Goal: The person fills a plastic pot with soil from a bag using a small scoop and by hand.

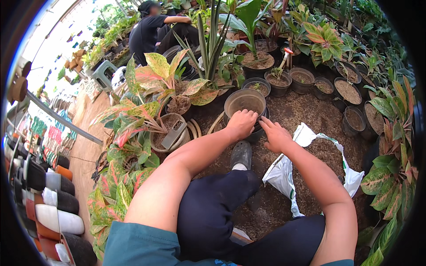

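A round plastic nursery pot [244, 97], its inside wall bare and dusty brown, sits at the top of a stack of black pots [255, 135] on the soil. My left hand [242, 123] grips the near rim of that top pot, fingers curled over the edge. Against the right side of the stack rest the outstretched fingertips of my right hand [275, 134]; I see nothing held in it. Just behind the top pot stands a black pot with a small seedling [256, 86]. An opened white plastic sack [283, 173] lies under my right forearm, with loose soil mix [309, 176] in it.
Several small soil-filled pots [347, 90] curve along the right. Pink-and-green aglaonemas [143, 109] crowd the left, where a phone [174, 134] lies on a pot. A seated person [148, 36] is at the upper left. A red-topped tool [286, 56] stands behind a pot.
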{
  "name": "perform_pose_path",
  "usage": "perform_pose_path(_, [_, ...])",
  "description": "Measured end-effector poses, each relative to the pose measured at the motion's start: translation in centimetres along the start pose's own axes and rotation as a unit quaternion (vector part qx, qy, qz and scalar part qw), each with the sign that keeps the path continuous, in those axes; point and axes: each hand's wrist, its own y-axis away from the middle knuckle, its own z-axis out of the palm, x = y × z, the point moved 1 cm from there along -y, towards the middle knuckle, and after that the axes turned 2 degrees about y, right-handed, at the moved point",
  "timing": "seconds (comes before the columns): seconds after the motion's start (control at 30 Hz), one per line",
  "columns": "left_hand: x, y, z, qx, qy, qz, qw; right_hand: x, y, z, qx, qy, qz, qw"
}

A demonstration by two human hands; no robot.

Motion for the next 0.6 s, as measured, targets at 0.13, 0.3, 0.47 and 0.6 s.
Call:
perform_pose_path(0.13, [-0.1, -0.5, 0.9, 0.007, -0.016, -0.004, 1.0, 0.2, 0.1, 0.2, -0.001, -0.012, 0.002, 1.0])
perform_pose_path(0.3, [-0.4, -0.3, 1.2, 0.034, -0.013, 0.035, 0.999, 0.3, 0.8, 0.2, -0.006, -0.011, 0.004, 1.0])
perform_pose_path(0.47, [0.2, -0.2, 0.4, 0.093, 0.011, 0.075, 0.993, 0.8, 1.3, 0.5, -0.009, -0.007, 0.01, 1.0])
perform_pose_path(0.6, [0.8, -0.5, -1.4, 0.131, 0.039, 0.106, 0.985, 1.3, 2.8, 0.2, -0.004, -0.018, 0.021, 1.0])
